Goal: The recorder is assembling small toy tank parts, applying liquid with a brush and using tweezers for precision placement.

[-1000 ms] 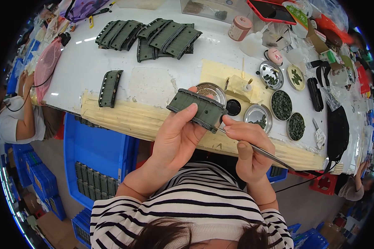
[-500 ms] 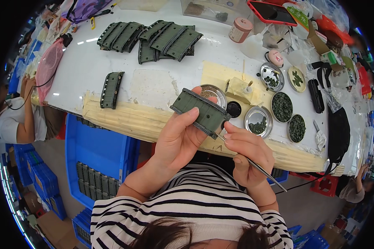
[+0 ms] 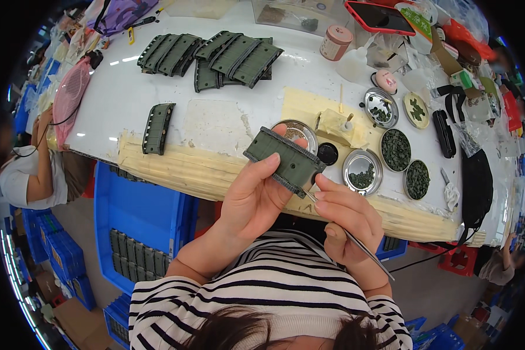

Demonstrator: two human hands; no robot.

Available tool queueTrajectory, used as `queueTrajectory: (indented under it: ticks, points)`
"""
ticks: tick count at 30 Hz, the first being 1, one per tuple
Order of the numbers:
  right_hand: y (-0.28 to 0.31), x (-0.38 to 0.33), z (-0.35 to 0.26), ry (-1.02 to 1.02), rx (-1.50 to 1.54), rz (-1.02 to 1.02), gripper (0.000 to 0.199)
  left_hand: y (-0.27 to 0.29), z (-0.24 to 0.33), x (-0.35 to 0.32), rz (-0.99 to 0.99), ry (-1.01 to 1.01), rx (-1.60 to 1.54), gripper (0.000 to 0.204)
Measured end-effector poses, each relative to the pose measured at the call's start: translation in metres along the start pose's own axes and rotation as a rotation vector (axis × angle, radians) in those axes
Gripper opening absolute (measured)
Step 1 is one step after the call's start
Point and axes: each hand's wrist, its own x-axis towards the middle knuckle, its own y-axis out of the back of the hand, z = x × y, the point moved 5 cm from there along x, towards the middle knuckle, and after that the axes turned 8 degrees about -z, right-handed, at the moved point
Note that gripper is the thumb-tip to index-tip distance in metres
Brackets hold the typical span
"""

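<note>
My left hand [image 3: 256, 195] grips a dark green rectangular pouch-like piece [image 3: 286, 161] and holds it tilted above the table's front edge. My right hand [image 3: 347, 221] pinches a thin metal pick [image 3: 356, 245] whose tip touches the piece's lower right corner. Just behind the piece sit a round metal dish [image 3: 297, 129] and a small black cap [image 3: 328, 153].
A single green piece [image 3: 157, 128] lies at the table's left front, and a stack of several more [image 3: 216, 55] at the back. Round metal dishes of small green parts [image 3: 395, 150] stand to the right. A blue crate [image 3: 140, 216] sits below the table; another person [image 3: 32, 175] sits at left.
Both hands and the green piece have shifted slightly left and nearer to me. The pick stays at the piece's corner.
</note>
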Motion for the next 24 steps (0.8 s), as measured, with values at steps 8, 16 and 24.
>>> queueTrajectory:
  ticks: [8, 16, 24]
  points:
    - [-0.0007, -0.0018, 0.0008, 0.022, -0.009, -0.014, 0.026, 0.0033, -0.0004, 0.0002, -0.009, 0.003, -0.038, 0.047]
    - [-0.0037, -0.0042, 0.0041, 0.053, -0.024, -0.007, 0.028, 0.0066, -0.0016, 0.0004, 0.014, 0.027, -0.087, 0.044]
    - [-0.0040, -0.0039, 0.0035, 0.080, -0.058, -0.014, 0.034, 0.0043, -0.0016, 0.0015, -0.036, 0.053, -0.062, 0.042]
